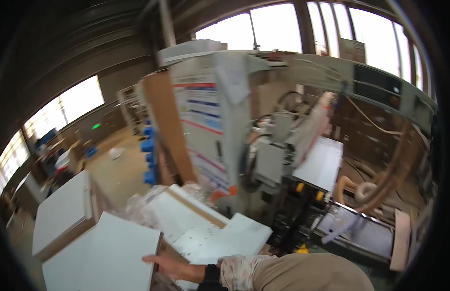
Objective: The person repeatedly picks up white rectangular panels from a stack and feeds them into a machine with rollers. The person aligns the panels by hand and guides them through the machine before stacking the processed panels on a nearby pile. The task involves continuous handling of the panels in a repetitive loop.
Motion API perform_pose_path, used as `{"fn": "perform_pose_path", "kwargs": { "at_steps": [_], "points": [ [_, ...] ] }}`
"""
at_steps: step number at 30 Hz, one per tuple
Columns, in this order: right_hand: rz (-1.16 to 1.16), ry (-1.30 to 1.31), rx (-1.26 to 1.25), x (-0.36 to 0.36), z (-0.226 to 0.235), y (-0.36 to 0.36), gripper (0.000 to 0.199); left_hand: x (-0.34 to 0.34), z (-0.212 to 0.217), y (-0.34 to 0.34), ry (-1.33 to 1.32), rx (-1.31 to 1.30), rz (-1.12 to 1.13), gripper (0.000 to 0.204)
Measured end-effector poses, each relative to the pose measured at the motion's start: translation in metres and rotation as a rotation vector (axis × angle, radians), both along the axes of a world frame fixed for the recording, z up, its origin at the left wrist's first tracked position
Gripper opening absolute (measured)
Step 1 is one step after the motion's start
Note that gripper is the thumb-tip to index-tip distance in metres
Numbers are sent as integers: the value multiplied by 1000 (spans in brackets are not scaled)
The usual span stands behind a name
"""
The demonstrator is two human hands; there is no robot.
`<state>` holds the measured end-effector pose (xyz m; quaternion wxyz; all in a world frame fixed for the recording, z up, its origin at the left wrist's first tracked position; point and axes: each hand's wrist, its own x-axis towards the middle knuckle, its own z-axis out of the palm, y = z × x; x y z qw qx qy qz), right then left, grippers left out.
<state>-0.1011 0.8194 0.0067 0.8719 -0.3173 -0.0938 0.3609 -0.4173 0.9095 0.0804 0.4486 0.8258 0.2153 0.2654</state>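
Note:
My right hand (172,266) reaches in from the lower right, with a black band at the wrist. It grips the right edge of a white panel (101,250) at the lower left. One digit lies over the panel's face; the other fingers are mostly hidden by its edge. Behind that panel, to the left, sits another block of white panels (62,213) with brown edges. Further right lie loose white boards (205,245) with dark specks on them. My left hand is out of view.
A large machine (278,160) stands ahead, with a white board (319,162) on its bed and a hose (368,191) at right. Clear plastic wrap (137,208), a tall brown board (169,126) and blue bins (147,145) are near its left side.

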Motion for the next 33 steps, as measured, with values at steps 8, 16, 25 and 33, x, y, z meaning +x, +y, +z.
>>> {"fn": "perform_pose_path", "kwargs": {
  "at_steps": [8,16,25,33],
  "points": [
    [-211,36,-97,-66,-101,-298,27,164,-92,-176,291,-477,-834,34],
    [-788,272,-44,-153,-107,-599,41,226,-148,-401,523,-660,-1051,32],
    [-1795,103,-53,-52,-126,-822,44,263,-180,-568,664,-702,-1016,30],
    [-1860,79,-667,10,-116,-842,66,306,-187,-634,454,-498,-894,26]
  ]
}}
